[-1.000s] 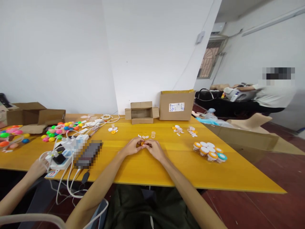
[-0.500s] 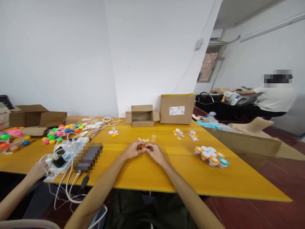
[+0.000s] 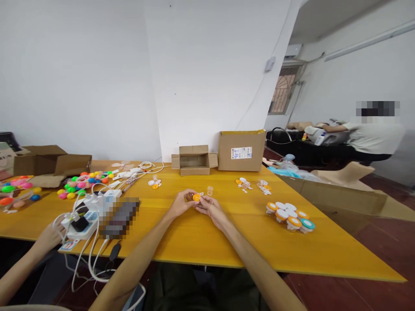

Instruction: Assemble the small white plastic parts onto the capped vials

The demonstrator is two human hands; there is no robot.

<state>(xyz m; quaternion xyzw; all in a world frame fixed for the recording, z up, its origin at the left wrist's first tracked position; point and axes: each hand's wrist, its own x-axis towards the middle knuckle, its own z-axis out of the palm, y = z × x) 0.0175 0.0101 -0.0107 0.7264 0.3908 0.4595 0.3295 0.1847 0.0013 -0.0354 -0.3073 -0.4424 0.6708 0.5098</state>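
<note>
My left hand [image 3: 180, 203] and my right hand [image 3: 209, 206] meet over the middle of the yellow table [image 3: 201, 237]. Between their fingertips they pinch a small jar with an orange lid [image 3: 196, 197], lifted slightly off the table. Just beyond it stand a tiny clear cup [image 3: 209, 190] and some small white pieces. A cluster of small lidded jars [image 3: 291, 214], with orange, white and teal lids, stands to my right.
Two open cardboard boxes [image 3: 194, 159] [image 3: 241, 150] stand at the table's far edge. Colourful balls [image 3: 82, 181], a power strip with cables [image 3: 86, 211] and another person's hand [image 3: 48, 235] are at the left. Another person sits at the far right [image 3: 369, 136].
Both hands have lifted the small orange-lidded jar a little off the table and tilted it, so the lid faces me. The view has drifted slightly.
</note>
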